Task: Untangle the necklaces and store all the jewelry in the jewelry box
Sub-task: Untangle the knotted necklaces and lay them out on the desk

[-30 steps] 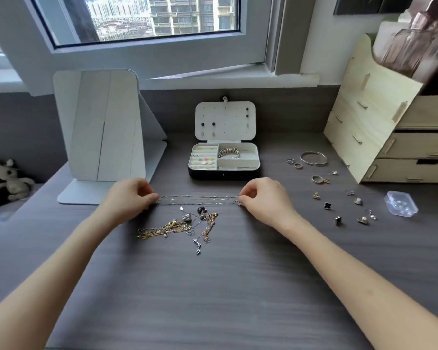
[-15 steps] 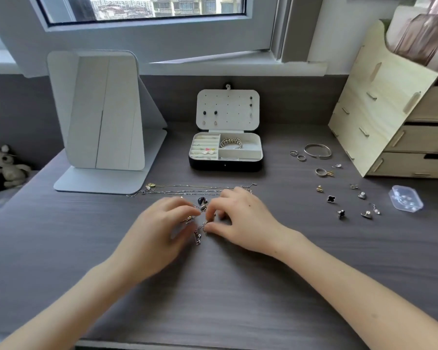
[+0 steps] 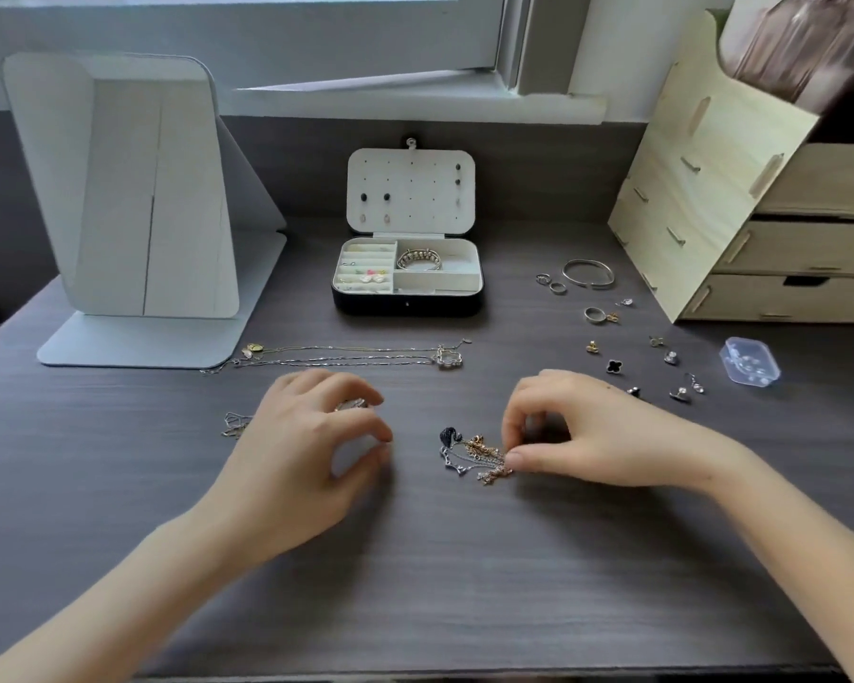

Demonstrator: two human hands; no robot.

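Two straightened necklaces (image 3: 341, 354) lie side by side in front of the open jewelry box (image 3: 408, 303), which holds a bracelet (image 3: 417, 261) and small earrings. Closer to me, a tangle of gold and silver chains (image 3: 474, 453) with a dark pendant lies on the desk. My right hand (image 3: 597, 436) pinches the right end of that tangle between thumb and fingertips. My left hand (image 3: 311, 451) is to the left, its fingers curled over a separate silver chain (image 3: 233, 422), which shows between its fingers and beyond its left side. Most of that chain is hidden.
Loose rings, a bangle (image 3: 587, 273) and several earrings are scattered at the right, beside a small clear plastic case (image 3: 749, 360). A wooden drawer organiser (image 3: 701, 199) stands at the far right. A white folding mirror stand (image 3: 134, 199) is at the back left.
The hands laid the stretched necklace down beside another, came together on the tangled pile, then pulled apart. The left hand now has one chain and the right hand has the rest.
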